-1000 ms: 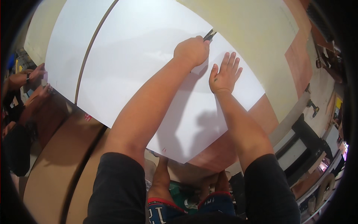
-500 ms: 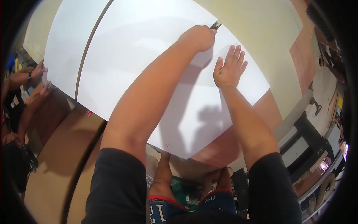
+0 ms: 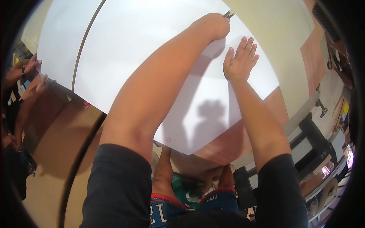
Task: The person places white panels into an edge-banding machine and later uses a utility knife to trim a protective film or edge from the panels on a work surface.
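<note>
A large white sheet (image 3: pixel 152 49) lies flat in front of me. My left hand (image 3: pixel 216 27) is closed in a fist near its far right edge. From the fist protrudes the tip of a dark two-jawed tool (image 3: pixel 229 15), at a small notch in that edge; its handle is hidden in my fingers, and I cannot tell whether it is pliers or scissors. Nearer and to the right, my right hand (image 3: pixel 240 60) lies flat on the sheet with fingers stretched and spread. My shadow falls across the sheet between the two forearms.
Another white panel (image 3: pixel 61 41) lies left beyond a dark gap. At its edge are another person's hands (image 3: pixel 32 64). Reddish-brown board (image 3: pixel 224 144) shows under the sheet's near edge. A power drill (image 3: pixel 321 108) and a black frame (image 3: pixel 311 144) lie at right. Brown boards (image 3: pixel 49 190) are at lower left.
My hands and the sheet sit slightly higher and farther right in the picture. My left hand still grips the tool at the notch. The other person's hands have shifted a little.
</note>
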A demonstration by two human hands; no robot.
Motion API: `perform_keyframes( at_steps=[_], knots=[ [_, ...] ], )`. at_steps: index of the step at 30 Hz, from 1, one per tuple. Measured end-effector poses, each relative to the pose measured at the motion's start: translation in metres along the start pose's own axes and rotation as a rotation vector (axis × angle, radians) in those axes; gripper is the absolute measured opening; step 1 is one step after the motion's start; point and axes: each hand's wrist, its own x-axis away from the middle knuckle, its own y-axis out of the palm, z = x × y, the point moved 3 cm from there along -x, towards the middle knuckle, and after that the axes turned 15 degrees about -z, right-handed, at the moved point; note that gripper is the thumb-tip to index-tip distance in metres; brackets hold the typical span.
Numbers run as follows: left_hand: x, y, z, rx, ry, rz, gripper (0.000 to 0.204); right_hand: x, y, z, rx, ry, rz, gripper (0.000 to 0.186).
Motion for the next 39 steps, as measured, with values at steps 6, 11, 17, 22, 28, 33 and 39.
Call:
perform_keyframes(
  at_steps=[6, 11, 17, 22, 28, 33, 39],
  knots=[
    [0.057, -0.001, -0.019, -0.077, 0.101, 0.060, 0.044, -0.004, 0.002, -0.003, -0.016, -0.011, 0.005, 0.069],
    [0.043, 0.026, -0.064, -0.068, -0.001, -0.040, 0.050, -0.002, 0.002, -0.001, 0.019, 0.015, -0.032, 0.069],
    [0.095, 0.057, -0.117, -0.030, -0.122, -0.078, 0.053, -0.001, 0.000, -0.003, 0.024, 0.015, -0.044, 0.069],
    [0.138, 0.084, -0.166, -0.041, -0.147, -0.073, 0.051, -0.001, -0.002, -0.006, 0.019, 0.013, -0.050, 0.069],
    [0.203, 0.114, -0.221, -0.175, -0.311, -0.171, 0.046, -0.002, -0.004, -0.004, 0.027, 0.011, -0.014, 0.069],
    [0.195, 0.070, -0.169, -0.068, -0.154, 0.145, 0.040, 0.000, -0.006, -0.005, -0.004, 0.022, -0.041, 0.071],
    [0.068, 0.007, -0.045, 0.029, 0.101, 0.189, 0.049, 0.000, -0.001, -0.003, -0.004, 0.024, -0.053, 0.072]
  ],
)
